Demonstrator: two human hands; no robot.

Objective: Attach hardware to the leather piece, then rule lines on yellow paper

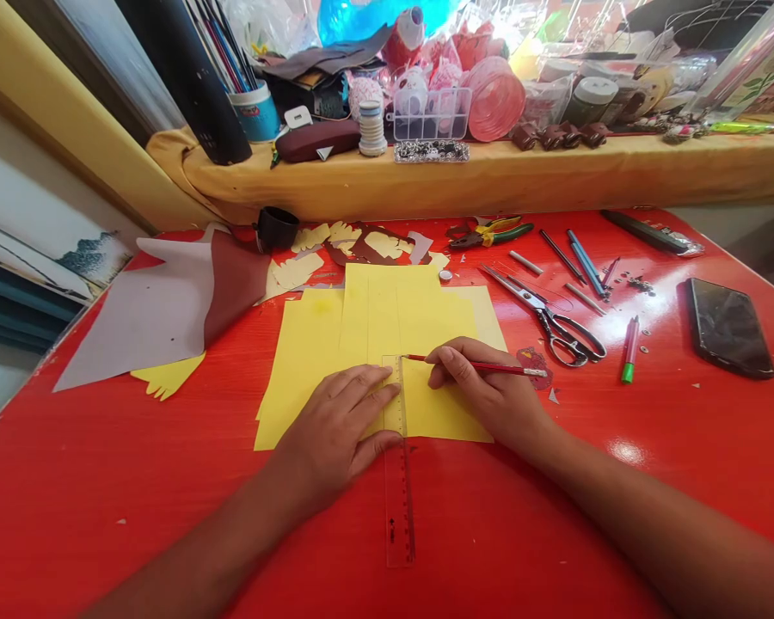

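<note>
Yellow sheets [451,404] lie overlapping in the middle of the red table, with thin lines drawn on the upper part. A clear ruler [398,507] lies lengthwise over their lower edge and sticks out toward me. My left hand [345,417] rests flat on the sheet, its fingertips and thumb pressing on the ruler. In my right hand [474,378] a red pencil [500,367] is pinched, held nearly level. Its tip is at the ruler's right edge, near the far end. Whether the tip touches the sheet I cannot tell.
Scissors [545,318], pliers [490,236], a green-ended pen [630,351] and a phone [730,328] lie to the right. Grey and brown sheets [148,309] lie left, near a black cup [277,229]. Behind, a cloth-covered ledge [335,189] holds jars and boxes.
</note>
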